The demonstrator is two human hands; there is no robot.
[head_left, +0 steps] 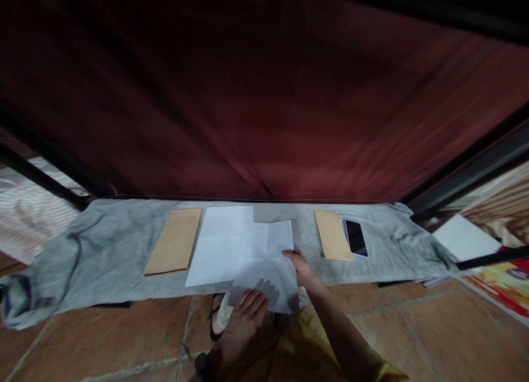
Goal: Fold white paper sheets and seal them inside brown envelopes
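Note:
A creased white sheet of paper (268,261) lies partly over a larger white sheet (219,244) on a grey cloth (107,249). My left hand (246,316) lifts the near edge of the creased sheet, fingers curled under it. My right hand (300,263) presses flat on the sheet's right side, fingers spread. A brown envelope (176,240) lies to the left of the papers. A second brown envelope (333,234) lies to the right, with a dark phone (356,237) beside it.
A dark red curtain (264,106) hangs behind the cloth. The floor has brown tiles (124,332). A sandalled foot (221,316) shows below the papers. A white board (465,237) and colourful printed material (504,283) lie at the right. Striped fabric (25,216) is at the left.

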